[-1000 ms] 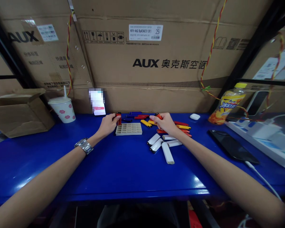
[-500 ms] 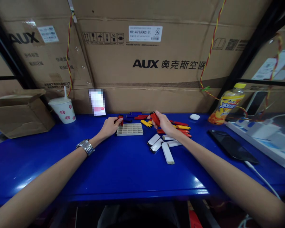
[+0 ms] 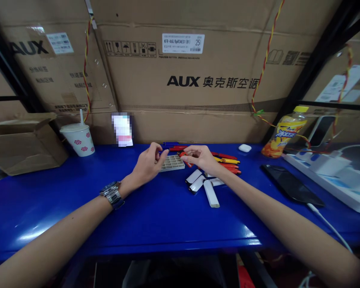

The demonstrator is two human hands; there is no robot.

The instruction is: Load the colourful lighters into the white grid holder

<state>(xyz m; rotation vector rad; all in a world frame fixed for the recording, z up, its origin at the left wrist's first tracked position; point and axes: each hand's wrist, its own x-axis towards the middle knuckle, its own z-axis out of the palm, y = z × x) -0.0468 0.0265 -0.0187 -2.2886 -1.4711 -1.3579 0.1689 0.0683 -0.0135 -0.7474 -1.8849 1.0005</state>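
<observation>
My left hand [image 3: 147, 165] hovers at the left end of a pale grey compartment tray [image 3: 173, 163], its fingers apart and no lighter showing in it. My right hand [image 3: 200, 157] pinches a red lighter [image 3: 184, 157] just above the tray's right end. Behind the tray lie blue and red lighters [image 3: 174, 147]. Red and yellow lighters [image 3: 229, 162] lie to the right, under my right wrist's side. Several white lighters [image 3: 202, 186] lie below my right hand. The tray's contents are partly hidden by my hands.
All this lies on a blue table [image 3: 78, 224]. A white earbud case [image 3: 245, 148], a black phone [image 3: 291, 190] with a white cable, a power strip [image 3: 321, 168], a drink bottle [image 3: 283, 134], a paper cup [image 3: 79, 140] and a cardboard box [image 3: 24, 146] stand around it.
Both hands have moved together over the tray. The red lighter has gone from view in my left hand, whose fingers have spread. My right hand has shifted left with its red lighter.
</observation>
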